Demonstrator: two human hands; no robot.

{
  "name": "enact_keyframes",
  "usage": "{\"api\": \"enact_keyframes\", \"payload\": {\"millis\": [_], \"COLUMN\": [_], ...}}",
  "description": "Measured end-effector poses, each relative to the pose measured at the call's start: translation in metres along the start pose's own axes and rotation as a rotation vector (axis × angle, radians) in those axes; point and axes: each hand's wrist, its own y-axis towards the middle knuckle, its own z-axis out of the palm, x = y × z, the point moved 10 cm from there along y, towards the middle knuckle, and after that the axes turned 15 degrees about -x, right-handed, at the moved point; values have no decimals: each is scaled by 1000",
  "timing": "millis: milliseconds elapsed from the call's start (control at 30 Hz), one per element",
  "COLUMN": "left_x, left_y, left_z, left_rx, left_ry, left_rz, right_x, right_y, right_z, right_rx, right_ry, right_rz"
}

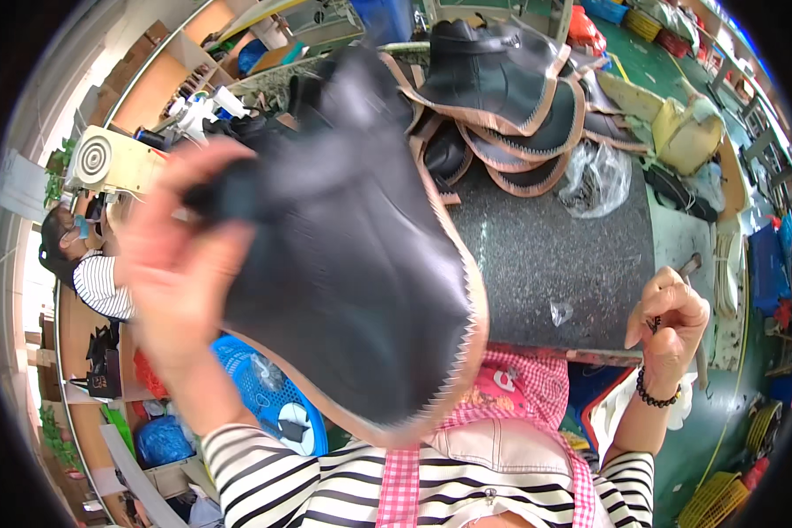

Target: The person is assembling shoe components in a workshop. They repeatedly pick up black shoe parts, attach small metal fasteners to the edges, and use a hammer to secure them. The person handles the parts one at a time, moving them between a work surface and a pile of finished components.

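My left hand [180, 251] is closed around the narrow end of a black leather boot upper [370, 273] and holds it up close in front of me. The upper has a tan edge with zigzag stitching, and its top is blurred by motion. On the right, my right hand [673, 321] is raised beside the table edge, fingers curled in a pinch around a small dark piece, too small to name. A stack of similar boot uppers [493, 84] lies at the back of the dark speckled worktop [546, 264]. Next to it sits a clear plastic bag [596, 180] of small dark pieces.
A scrap of clear plastic [561, 312] lies near the worktop's front edge. A blue plastic basket [312, 431] stands below on the left. Farther left are a cream machine [106, 158] and another person [101, 282] in stripes. A yellowish container [685, 136] stands at the back right.
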Motion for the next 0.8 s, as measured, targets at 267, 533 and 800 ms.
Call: {"api": "enact_keyframes", "payload": {"millis": [267,533,800], "left_x": [159,139,127], "left_y": [-162,-140,-138], "left_z": [100,126,156], "left_rx": [164,988,984], "left_ry": [-291,36,-51], "left_rz": [-650,-553,-349], "right_x": [-138,-193,-143], "right_y": [-47,-63,-48], "right_z": [92,120,122], "right_rx": [260,273,347], "right_ry": [149,86,-66], "right_rz": [787,756,520]}}
